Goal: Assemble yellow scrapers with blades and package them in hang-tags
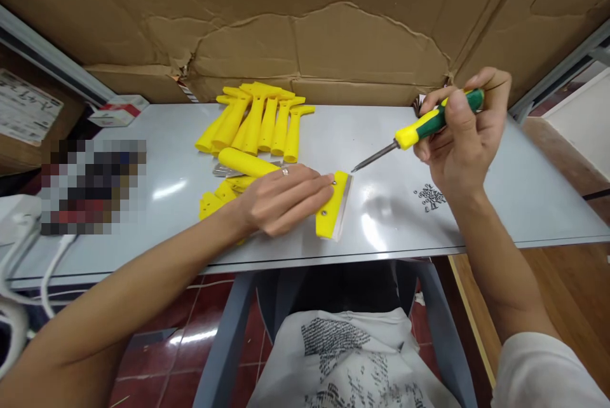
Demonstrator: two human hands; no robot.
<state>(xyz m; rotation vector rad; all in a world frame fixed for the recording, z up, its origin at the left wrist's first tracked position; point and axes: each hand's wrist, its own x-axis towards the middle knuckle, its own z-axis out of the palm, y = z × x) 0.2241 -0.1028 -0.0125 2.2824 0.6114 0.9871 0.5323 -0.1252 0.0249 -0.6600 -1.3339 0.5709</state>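
My left hand [286, 201] is closed on a yellow scraper [328, 222], pressing it to the tabletop. Its head carries a metal blade along the right edge and two screws. In my right hand [462, 128] is a screwdriver [419, 127] with a green and yellow handle, held in the air. The tip points down and left, close to the scraper's upper corner and apart from the screws. Several small screws [431, 197] lie in a loose pile on the table below my right hand.
Several yellow scraper handles [260, 119] are heaped at the back of the white table [162, 217]. More yellow parts [212, 201] lie left of my left hand. A small box [119, 110] sits at back left, white cables [54, 262] at left. Cardboard [305, 46] stands behind.
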